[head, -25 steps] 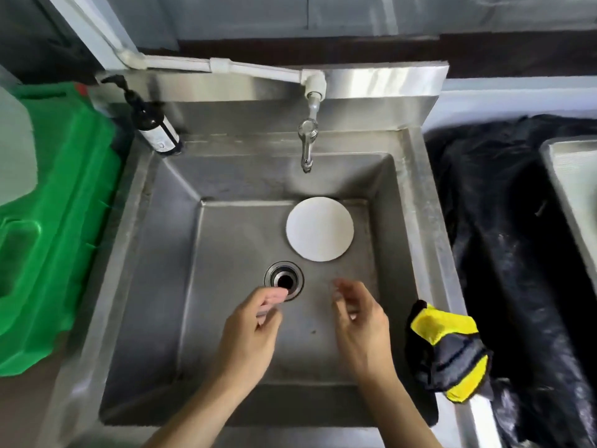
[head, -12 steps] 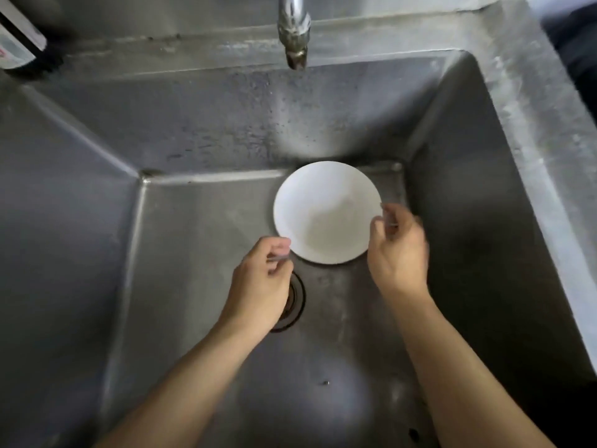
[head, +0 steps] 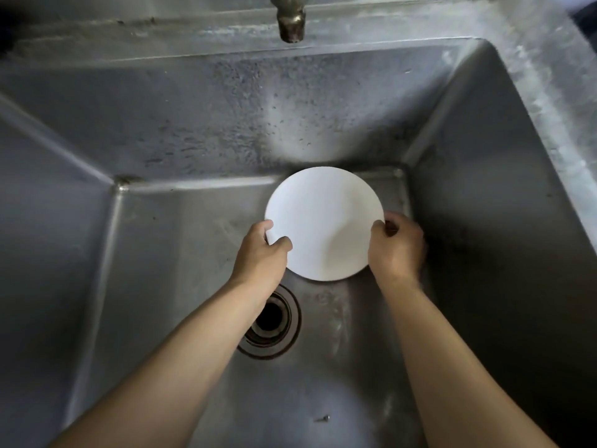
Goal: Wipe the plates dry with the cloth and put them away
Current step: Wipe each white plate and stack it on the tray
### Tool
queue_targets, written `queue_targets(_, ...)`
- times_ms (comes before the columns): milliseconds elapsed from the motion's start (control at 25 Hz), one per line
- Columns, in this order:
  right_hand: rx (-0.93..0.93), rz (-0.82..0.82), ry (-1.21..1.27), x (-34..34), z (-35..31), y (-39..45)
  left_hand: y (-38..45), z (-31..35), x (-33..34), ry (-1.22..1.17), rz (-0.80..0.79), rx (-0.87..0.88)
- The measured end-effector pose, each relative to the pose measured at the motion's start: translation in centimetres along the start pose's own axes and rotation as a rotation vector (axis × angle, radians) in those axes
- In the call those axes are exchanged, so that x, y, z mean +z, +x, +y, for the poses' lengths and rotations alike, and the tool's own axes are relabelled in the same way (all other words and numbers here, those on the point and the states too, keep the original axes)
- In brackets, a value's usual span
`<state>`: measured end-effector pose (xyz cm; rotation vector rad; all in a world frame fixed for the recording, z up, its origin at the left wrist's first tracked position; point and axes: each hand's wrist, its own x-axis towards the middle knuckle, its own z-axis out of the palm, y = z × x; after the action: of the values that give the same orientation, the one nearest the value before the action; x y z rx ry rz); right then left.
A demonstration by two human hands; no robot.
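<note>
A round white plate lies at the back right of the steel sink floor. My left hand grips its left rim, thumb over the edge. My right hand holds the right rim, fingers curled around it. Whether the plate rests on the sink floor or is raised off it, I cannot tell. The cloth is out of view.
The tap spout hangs above the sink's back wall, straight over the plate. The drain sits under my left forearm. A small screw lies on the sink floor near the front. The sink's right rim runs along the edge.
My head has moved down and closer to the sink. Both hands reached forward from the drain area and closed on the plate's two sides. The cloth has left the view.
</note>
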<state>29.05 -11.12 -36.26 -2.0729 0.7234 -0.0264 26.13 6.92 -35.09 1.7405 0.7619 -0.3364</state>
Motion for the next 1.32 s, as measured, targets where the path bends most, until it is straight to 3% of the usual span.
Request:
queue_targets(400, 0.019, 0.019, 0.152, -1.9, -1.6, -4.6, -4.5, 1.5, -3.5, -0.241, 0.098, 0.014)
queue_targets(600, 0.051, -0.053, 0.053, -5.0, -3.6, -10.8, -11.2, 0.6, -7.2, -0.223, 0.140, -0.024)
queue_targets(760, -0.033, -0.140, -0.078, -8.1, -5.8, -14.7, -15.2, -1.3, -9.2, -0.202, 0.178, -0.066)
queue_targets(1080, -0.092, -0.292, -0.454, -10.5, -11.2, -18.0, -20.5, -3.8, -10.2, -0.234, 0.075, -0.373)
queue_targets(1200, -0.088, -0.296, -0.487, -10.8, -11.4, -18.3, -21.2, -4.4, -10.3, -0.256, 0.049, -0.406)
queue_targets(1320, -0.036, -0.305, -0.429, -11.3, -10.3, -18.6, -21.5, -4.5, -10.4, -0.286, 0.145, -0.370)
